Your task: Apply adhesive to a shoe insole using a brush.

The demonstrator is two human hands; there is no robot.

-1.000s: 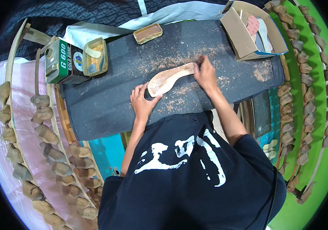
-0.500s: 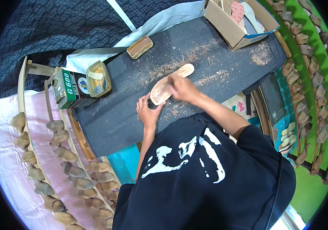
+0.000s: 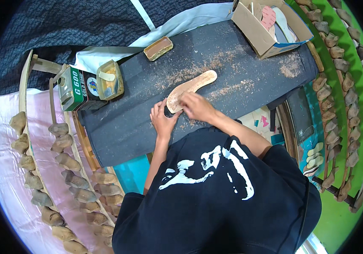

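Observation:
A pale tan shoe insole (image 3: 200, 80) lies slantwise on the dark-covered worktable (image 3: 122, 139), its narrow end pointing up and right. At its wide lower end, my left hand (image 3: 163, 120) grips the edge between thumb and fingers. Over the same wide end, my right hand (image 3: 196, 107) is closed, with curled fingers pressed to the insole's face. A little motion blur softens those fingers, and whatever they may hold is hidden. The insole's face is mottled brown toward the wide end.
Brown shavings (image 3: 232, 89) are scattered around the insole. A shallow tub (image 3: 159, 48) sits at the far edge. At left stand a green can (image 3: 77, 91) and an open glue container (image 3: 115, 91). A cardboard box (image 3: 255, 36) of soles stands far right. Racks of wooden shoe lasts (image 3: 75, 180) flank the table.
My right hand has slid down along the insole, from its middle toward the wide end. My left hand keeps its grip there. The whole view has shifted slightly.

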